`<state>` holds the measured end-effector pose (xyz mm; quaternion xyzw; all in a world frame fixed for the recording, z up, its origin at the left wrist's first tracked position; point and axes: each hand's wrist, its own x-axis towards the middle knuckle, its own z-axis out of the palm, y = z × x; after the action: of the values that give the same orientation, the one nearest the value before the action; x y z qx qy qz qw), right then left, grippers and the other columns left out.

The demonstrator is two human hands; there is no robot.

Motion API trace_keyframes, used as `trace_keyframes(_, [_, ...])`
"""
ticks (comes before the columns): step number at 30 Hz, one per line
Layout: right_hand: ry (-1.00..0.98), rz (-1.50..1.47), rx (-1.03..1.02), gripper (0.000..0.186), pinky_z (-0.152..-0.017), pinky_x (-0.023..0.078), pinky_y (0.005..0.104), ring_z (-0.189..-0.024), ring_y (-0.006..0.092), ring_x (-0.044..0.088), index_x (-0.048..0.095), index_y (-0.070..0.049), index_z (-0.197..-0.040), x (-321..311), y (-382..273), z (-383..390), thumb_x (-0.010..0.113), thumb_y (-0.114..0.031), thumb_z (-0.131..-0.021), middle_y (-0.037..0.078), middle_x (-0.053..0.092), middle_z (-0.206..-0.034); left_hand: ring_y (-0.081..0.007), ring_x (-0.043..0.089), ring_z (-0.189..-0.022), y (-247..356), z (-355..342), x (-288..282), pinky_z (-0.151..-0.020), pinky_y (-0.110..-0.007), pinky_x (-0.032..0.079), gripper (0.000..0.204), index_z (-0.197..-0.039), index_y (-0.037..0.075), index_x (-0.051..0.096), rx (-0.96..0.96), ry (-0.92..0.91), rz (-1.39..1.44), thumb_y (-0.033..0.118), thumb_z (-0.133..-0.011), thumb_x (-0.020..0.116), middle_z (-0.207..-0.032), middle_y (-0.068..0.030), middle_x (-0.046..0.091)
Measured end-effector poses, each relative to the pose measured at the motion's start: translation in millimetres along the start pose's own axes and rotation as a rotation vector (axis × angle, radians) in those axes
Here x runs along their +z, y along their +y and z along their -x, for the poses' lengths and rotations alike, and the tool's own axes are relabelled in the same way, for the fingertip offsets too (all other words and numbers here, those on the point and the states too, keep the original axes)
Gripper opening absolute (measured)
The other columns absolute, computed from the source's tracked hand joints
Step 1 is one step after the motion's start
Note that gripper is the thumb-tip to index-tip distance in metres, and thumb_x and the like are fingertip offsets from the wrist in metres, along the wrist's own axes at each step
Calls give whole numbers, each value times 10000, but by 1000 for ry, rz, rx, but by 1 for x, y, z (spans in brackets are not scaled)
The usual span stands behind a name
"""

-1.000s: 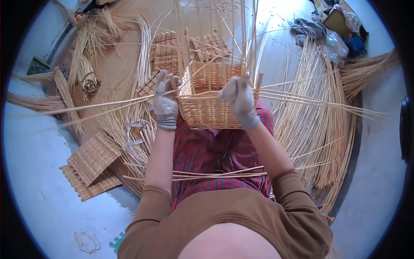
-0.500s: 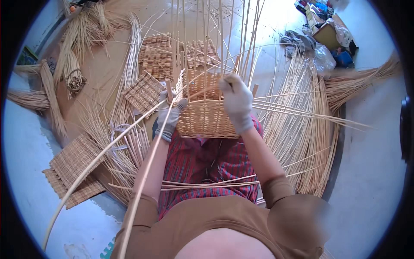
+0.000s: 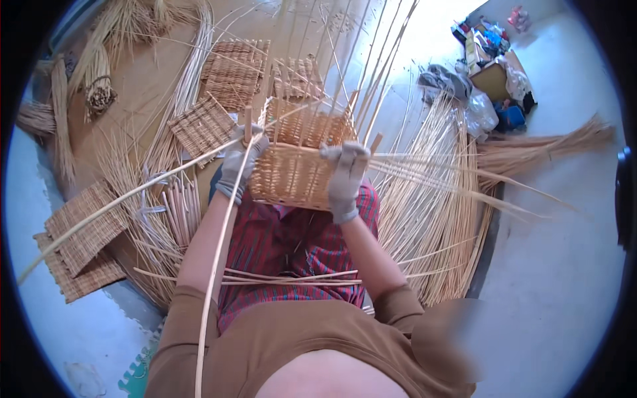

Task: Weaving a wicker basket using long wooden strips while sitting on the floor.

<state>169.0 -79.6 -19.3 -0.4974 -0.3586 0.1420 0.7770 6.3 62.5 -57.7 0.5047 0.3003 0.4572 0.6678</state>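
Note:
A half-woven wicker basket (image 3: 292, 178) rests on my lap, with tall thin stakes rising from its far part. My left hand (image 3: 237, 162), in a pale work glove, is closed round its left corner beside a short wooden post (image 3: 249, 119). Two thick willow rods (image 3: 222, 278) run from that corner, one toward me and one out to the left. My gloved right hand (image 3: 345, 178) grips the right corner, fingers curled over the rim next to another short post (image 3: 376, 142). Several long strands stick out to the right past this hand.
Flat woven panels (image 3: 202, 126) lie on the floor ahead, with more panels (image 3: 89, 229) at the left. A large spread of loose rods (image 3: 441, 219) lies to my right. Tied bundles (image 3: 99, 93) sit at far left. Plastic bags and a box (image 3: 491, 79) stand at far right. Several rods cross my lap.
My right hand has come down from above the rim to the basket's right corner. The basket has shifted left in view, its stakes leaning more to the right. The left hand stays at its corner.

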Motion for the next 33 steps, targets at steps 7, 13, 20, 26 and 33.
trace_keyframes(7, [-88,-671,254,152,-799,580,396,-803,216,684,526,-68,-1177,46,-39,27,535,-157,-1054,82,648,-810,-87,508,-704,-8,-11,16,-627,-256,456,371,-840,70,579,111,210,-222,105,-729,932,-781,31,551])
trace_keyframes(13, [173,158,275,94,-721,541,274,-780,140,668,567,-70,-1068,-43,-40,-27,624,-125,-1018,68,704,-883,-135,583,-935,-27,43,13,-840,-256,498,193,-1150,36,588,377,459,-226,56,-974,666,-1025,-38,605])
trace_keyframes(20, [95,159,241,111,-638,491,239,-718,100,621,540,-81,-1007,-48,-45,-16,641,-126,-1002,62,730,-978,-170,625,-559,58,8,82,-471,-306,556,203,-1189,38,469,-332,-384,-493,67,-1014,568,-996,-122,635])
trace_keyframes(26, [-311,957,-368,693,-926,548,362,-1127,243,675,374,-201,-1557,47,-29,-142,629,-59,-929,206,587,-1361,-110,535,-476,24,15,97,-383,-306,437,232,-924,53,499,-136,-163,-491,229,-1026,608,-619,-19,499])
trace_keyframes(33, [13,29,108,254,-799,584,345,-853,181,701,441,-77,-1296,-68,-20,-30,416,-24,-1048,74,661,-836,-132,615,-602,45,0,81,-409,-283,515,227,-970,69,504,-353,-270,-332,145,-942,716,-774,-35,578])
